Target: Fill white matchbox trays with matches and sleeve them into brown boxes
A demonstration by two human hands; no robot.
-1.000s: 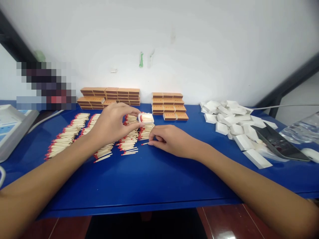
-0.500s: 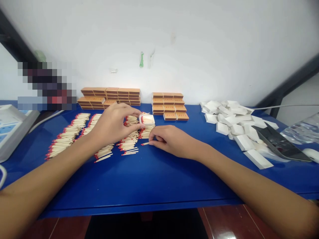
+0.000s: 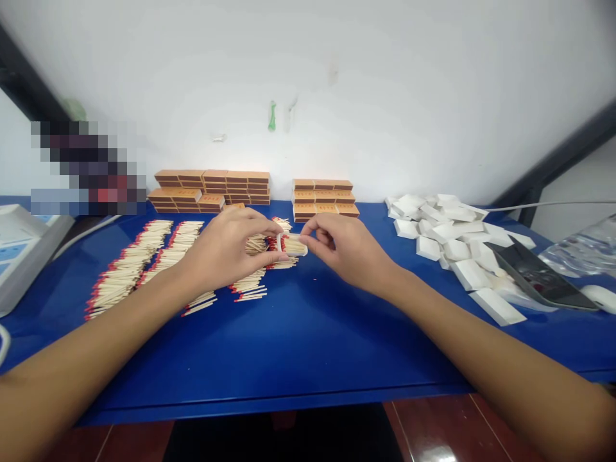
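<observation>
My left hand (image 3: 235,240) grips a small white matchbox tray (image 3: 299,251) between thumb and fingers, above the table. Red-headed matches (image 3: 291,243) lie inside it. At the tray's right end my right hand (image 3: 349,247) is closed in a pinch, its fingertips touching the rim. What lies between those fingertips is hidden. Below and left of the tray, loose matches (image 3: 251,284) lie in slanting rows on the blue table (image 3: 308,346). Part of the rows is covered by my left hand and forearm.
Orange-brown matchboxes stand along the wall in a left stack (image 3: 235,186) and a right stack (image 3: 323,196). White empty trays (image 3: 452,224) are heaped at the right, with a dark phone (image 3: 539,276) leaning there. A white-and-blue device (image 3: 29,250) stands at the left edge.
My right hand has risen from the table, where it pinched a single match, to the tray's right end. The tray has shifted slightly right and down in my left hand.
</observation>
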